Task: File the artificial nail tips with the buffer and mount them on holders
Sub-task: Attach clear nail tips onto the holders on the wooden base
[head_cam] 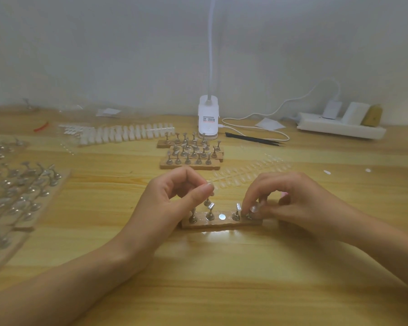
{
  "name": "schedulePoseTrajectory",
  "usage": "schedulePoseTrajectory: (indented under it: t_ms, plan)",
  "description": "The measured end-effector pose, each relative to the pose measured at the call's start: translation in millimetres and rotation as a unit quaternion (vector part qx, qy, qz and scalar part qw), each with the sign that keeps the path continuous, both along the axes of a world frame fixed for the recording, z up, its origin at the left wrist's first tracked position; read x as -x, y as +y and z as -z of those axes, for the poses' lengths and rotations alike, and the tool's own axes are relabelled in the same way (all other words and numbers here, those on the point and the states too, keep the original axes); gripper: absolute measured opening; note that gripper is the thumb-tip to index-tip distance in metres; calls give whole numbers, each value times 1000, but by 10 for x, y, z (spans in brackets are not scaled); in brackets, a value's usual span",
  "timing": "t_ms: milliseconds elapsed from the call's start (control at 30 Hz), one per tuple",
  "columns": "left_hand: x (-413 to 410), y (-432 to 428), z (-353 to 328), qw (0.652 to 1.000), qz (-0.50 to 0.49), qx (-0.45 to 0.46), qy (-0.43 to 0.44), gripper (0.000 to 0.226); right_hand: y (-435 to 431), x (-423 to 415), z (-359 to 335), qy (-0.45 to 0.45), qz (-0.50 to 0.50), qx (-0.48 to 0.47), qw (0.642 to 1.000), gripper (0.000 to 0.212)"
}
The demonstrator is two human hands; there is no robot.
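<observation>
A wooden base strip [222,224] lies on the table in front of me with small metal holders standing on it and one bare round magnet [222,216] in the middle. My left hand [181,194] pinches a lifted metal holder [207,201] with a clear nail tip on top, above the strip. My right hand [285,196] pinches the holder [250,214] at the strip's right end. Two standing holders [210,212] [236,212] carry clear tips. No buffer shows in view.
More holder strips [191,154] stand behind, and several more crowd the left side [21,184]. Sheets of clear nail tips [250,175] and white tips [123,135] lie beyond. A clip lamp [208,121], black tweezers [254,139], a cable and a power strip [339,128] sit at the back.
</observation>
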State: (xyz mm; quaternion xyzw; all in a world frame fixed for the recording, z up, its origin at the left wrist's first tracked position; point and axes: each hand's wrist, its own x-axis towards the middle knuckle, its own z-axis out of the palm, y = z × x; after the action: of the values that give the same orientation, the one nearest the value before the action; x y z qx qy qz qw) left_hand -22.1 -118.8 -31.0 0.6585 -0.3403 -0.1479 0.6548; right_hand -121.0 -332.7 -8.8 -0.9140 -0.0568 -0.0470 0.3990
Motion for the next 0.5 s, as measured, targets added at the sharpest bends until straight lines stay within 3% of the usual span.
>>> schedulePoseTrajectory:
  t_ms: [500]
  plan:
    - [-22, 5, -1, 1000, 3, -10, 15, 19, -21, -20, 87, -6, 16, -39, 999, 52]
